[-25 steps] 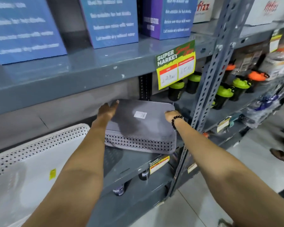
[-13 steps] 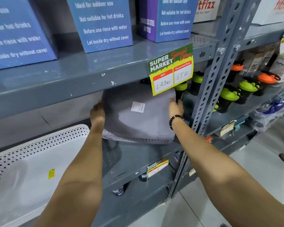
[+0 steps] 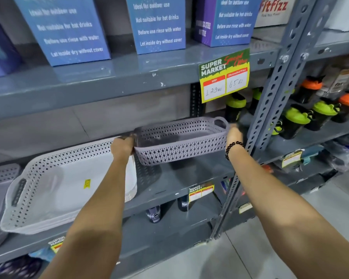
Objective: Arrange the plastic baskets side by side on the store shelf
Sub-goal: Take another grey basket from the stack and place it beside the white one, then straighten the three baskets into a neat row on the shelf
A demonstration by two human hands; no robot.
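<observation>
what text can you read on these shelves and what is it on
"Ideal for outdoor use / Not suitable for hot drinks / Before use rinse with water / Let inside dry without cover": blue cardboard box
"Fitfizz": white cardboard box
"SUPER MARKET", "MRP 129", "65": green and yellow price sign
Too small to read: yellow sticker in white plastic basket

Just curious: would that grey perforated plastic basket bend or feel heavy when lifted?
The grey perforated plastic basket is probably light: it is empty, with holey walls. It likely stays fairly stiff, since it keeps its shape held only at its ends by the left hand and right hand.
</observation>
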